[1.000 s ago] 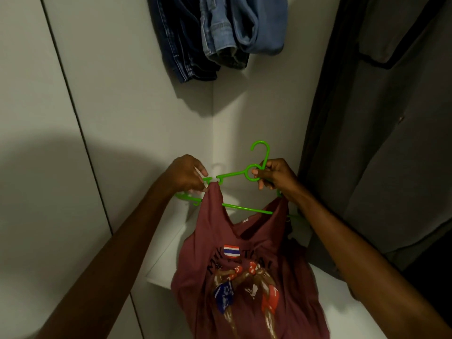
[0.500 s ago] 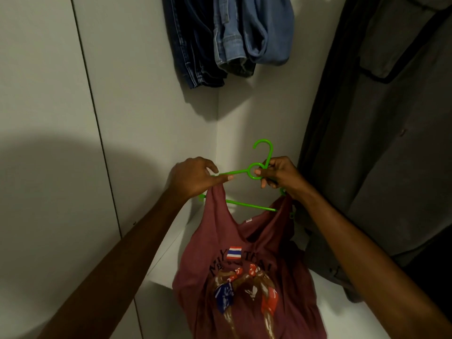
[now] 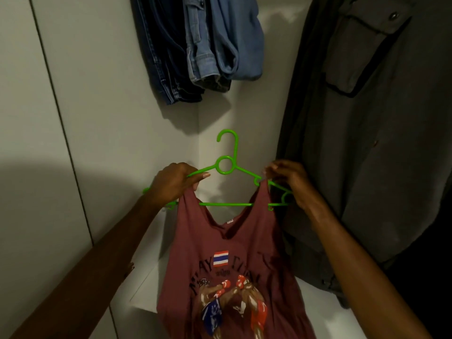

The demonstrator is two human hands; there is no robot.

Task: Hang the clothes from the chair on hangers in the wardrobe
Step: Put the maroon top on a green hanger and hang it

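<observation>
The step in hand was dressing the hanger: a maroon tank top (image 3: 232,265) with a boxing print was being seated on a green plastic hanger (image 3: 226,165), held up inside the wardrobe in front of the corner where its two white walls (image 3: 102,99) met. The left hand (image 3: 175,185) was curled around the hanger's left arm together with the top's left strap, and the right hand (image 3: 292,182) pinched the right strap where it crossed the hanger's right arm, near one of the small notches. Both straps lay over the hanger's arms and the body of the top hung below the hanger's crossbar, so the garment looked close to settled. The hanger's hook stood upright and free, not yet on any rail; no rail was visible. Above the hanger hung folded denim garments (image 3: 203,45), and to the right of the hanger hung a dark grey coat (image 3: 367,118). As a judgement, the next move called for nudging the right strap into its notch, then freeing one hand to take the hanger by the hook or neck and lifting it towards a rail above, between the denim and the coat, keeping it level so neither strap slid off.
</observation>
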